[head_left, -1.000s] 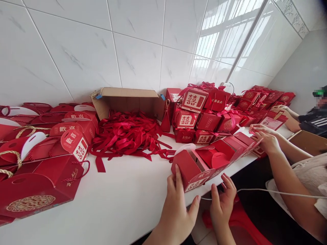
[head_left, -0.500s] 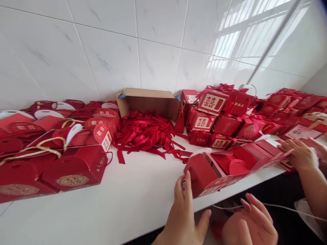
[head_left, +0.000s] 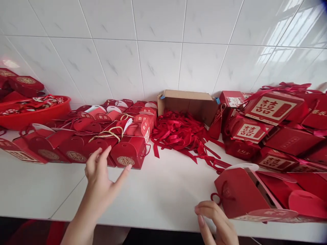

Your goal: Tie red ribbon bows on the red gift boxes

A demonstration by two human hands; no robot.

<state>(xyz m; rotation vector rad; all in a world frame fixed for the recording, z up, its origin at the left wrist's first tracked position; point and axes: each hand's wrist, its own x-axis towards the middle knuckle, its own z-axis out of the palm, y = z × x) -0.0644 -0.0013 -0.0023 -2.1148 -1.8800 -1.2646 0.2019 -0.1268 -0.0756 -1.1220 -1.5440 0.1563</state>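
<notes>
My left hand (head_left: 102, 182) is open and empty, thumb and fingers spread, in front of a row of red gift boxes. Nearest to it is a red gift box (head_left: 126, 153) with a round gold pattern; whether the fingertips touch the boxes I cannot tell. A gold cord (head_left: 111, 133) lies over the box tops. My right hand (head_left: 217, 221) hovers over the table's front edge, fingers loosely curled and thumb a little apart, with nothing visible in it. Just right of it sits another red box (head_left: 242, 194) with its top flaps up and a dark red cord loop on its side.
Red ribbons (head_left: 178, 132) spill from a cardboard box (head_left: 187, 97) lying on its side at the wall. Tied red boxes (head_left: 273, 107) are stacked at right. A red basin (head_left: 33, 115) with wrapped items stands at far left on the white table (head_left: 163, 197).
The view has swung left. My left hand has left the open box at right and come over to the left-hand boxes. The other person's hands have gone out of view.
</notes>
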